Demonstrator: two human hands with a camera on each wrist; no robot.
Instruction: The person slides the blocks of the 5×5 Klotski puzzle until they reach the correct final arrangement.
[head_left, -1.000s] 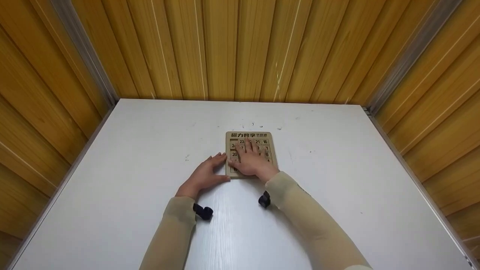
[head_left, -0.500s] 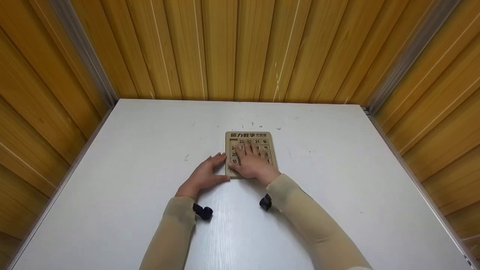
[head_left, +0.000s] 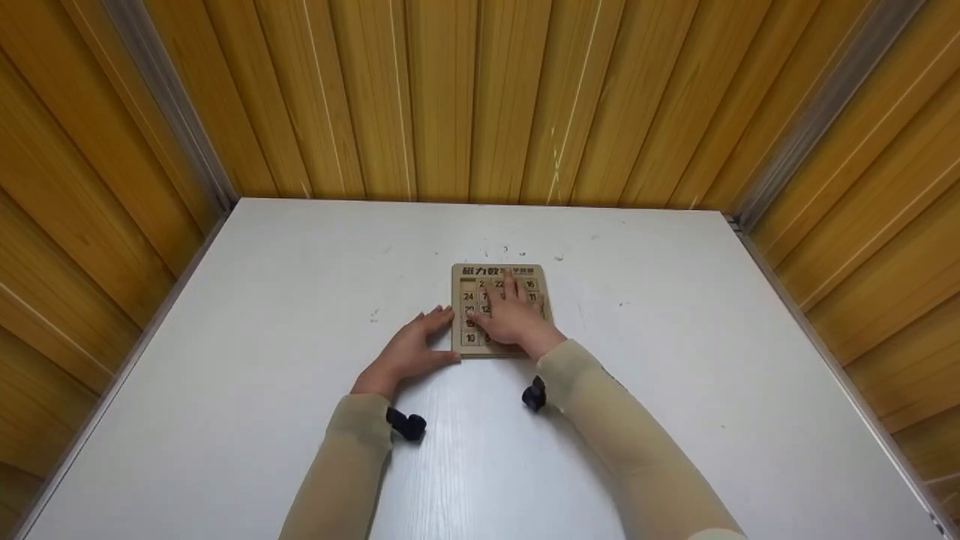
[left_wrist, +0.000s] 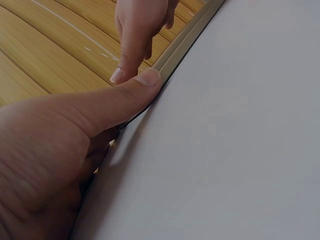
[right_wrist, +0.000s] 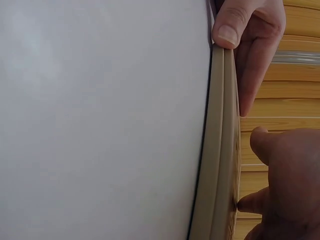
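Observation:
A tan number sliding puzzle (head_left: 455, 289) lies flat on the table, its tiles marked with black numerals and its top-left slot vacant. My left hand (head_left: 405, 351) holds its near-left corner, fingers against the left side and thumb (left_wrist: 142, 80) on the near edge. Spread over the tiles is my right hand (head_left: 517, 322), fingers mostly extended, thumb over the left columns. It hides many middle and right tiles. In the right wrist view a finger of the right hand (right_wrist: 295, 180) touches the puzzle face; the puzzle's side (right_wrist: 215, 125) shows edge-on.
The white table (head_left: 637, 375) stretches around the puzzle, with small dark marks (head_left: 523, 253) beyond it. Yellow wood-patterned panels (head_left: 442, 97) stand at the back and both sides, with grey metal posts (head_left: 172, 97) at the corners.
Tile 24 has slid down the left column, away from the vacant top-left slot. My right hand has shifted slightly right, uncovering more of the left columns. The left hand stays put.

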